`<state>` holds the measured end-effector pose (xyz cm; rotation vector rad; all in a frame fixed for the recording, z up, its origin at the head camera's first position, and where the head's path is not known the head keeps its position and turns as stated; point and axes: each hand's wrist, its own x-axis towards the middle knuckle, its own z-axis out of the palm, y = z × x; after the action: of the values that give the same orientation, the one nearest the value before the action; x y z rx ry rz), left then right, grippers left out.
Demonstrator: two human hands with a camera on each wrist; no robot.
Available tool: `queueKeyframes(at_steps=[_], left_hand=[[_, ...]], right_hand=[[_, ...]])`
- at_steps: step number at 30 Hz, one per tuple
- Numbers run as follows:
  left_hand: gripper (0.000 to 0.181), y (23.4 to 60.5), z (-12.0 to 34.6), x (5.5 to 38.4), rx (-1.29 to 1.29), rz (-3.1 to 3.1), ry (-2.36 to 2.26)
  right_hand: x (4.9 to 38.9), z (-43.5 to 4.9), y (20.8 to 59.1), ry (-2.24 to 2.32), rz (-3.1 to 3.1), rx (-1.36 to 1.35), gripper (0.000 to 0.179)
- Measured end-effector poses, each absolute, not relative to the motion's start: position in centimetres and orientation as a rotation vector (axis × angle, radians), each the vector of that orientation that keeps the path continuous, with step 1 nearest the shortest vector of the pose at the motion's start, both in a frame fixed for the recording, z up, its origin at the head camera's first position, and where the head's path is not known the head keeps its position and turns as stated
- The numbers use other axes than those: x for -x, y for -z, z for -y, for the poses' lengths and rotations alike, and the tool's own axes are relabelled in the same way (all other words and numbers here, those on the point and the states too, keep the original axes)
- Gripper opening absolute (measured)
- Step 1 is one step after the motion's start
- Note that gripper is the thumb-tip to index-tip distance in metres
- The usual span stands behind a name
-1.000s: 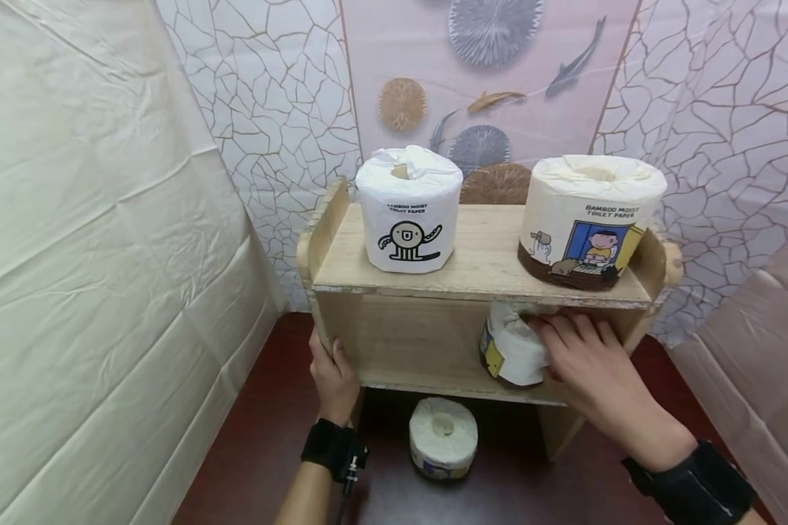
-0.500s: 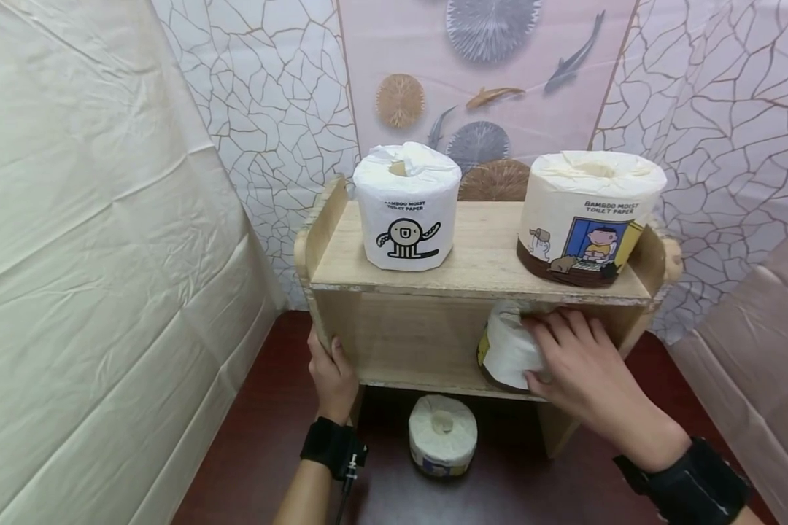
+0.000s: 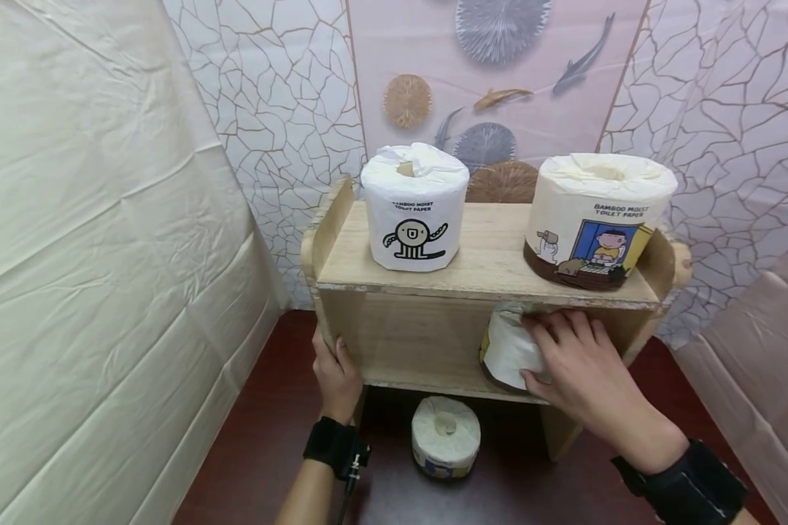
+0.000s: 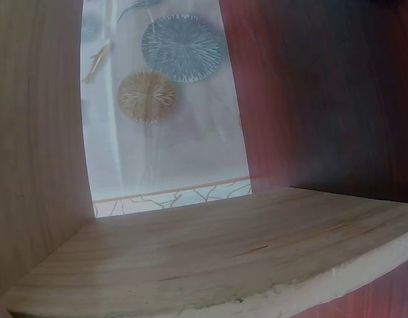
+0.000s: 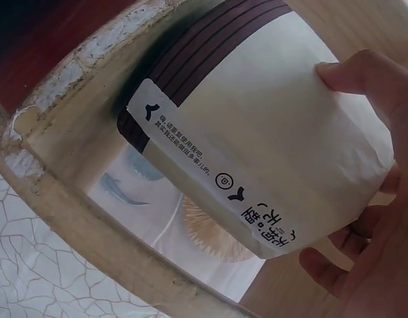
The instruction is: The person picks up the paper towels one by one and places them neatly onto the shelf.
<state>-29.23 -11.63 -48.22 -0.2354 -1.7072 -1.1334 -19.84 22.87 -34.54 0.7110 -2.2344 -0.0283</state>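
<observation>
My right hand [image 3: 581, 368] grips a toilet paper roll [image 3: 508, 354] on the middle board of a small wooden shelf [image 3: 482, 244], towards its right side. In the right wrist view the thumb presses the roll's pale wrapper [image 5: 283, 126], and the other fingers reach round its far side. A brown striped band circles the wrapper's bottom. My left hand [image 3: 337, 383] holds the left side panel [image 3: 328, 310] of the shelf; part of its fingers is hidden behind the panel. The left wrist view looks at bare shelf boards [image 4: 210, 258], without the hand's grip.
On the top board stand a white toilet paper roll [image 3: 415, 211] at left and a larger cream one [image 3: 597, 219] at right. Another roll [image 3: 445, 437] sits beneath the lowest board on the dark red table [image 3: 256, 452]. Fabric walls [image 3: 138, 255] enclose the sides.
The roll in my right hand has turned, so its yellow patch now shows only at the left edge. My right thumb has come onto its front. My left hand keeps its hold.
</observation>
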Motion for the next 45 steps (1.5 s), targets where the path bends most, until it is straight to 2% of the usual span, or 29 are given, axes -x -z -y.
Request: queueKeyframes(at_steps=[35,45], left_hand=[[0.05,48.36,11.62,29.29,0.245,1.702,1.133],[0.052,48.31,11.66,29.28,0.238,1.701,1.13]], right_hand=[[20.41,-23.2,35.19,-0.025,2.238,-0.722,0.066],[20.78,-22.56,35.35,-0.009,2.231,-0.699,0.07]])
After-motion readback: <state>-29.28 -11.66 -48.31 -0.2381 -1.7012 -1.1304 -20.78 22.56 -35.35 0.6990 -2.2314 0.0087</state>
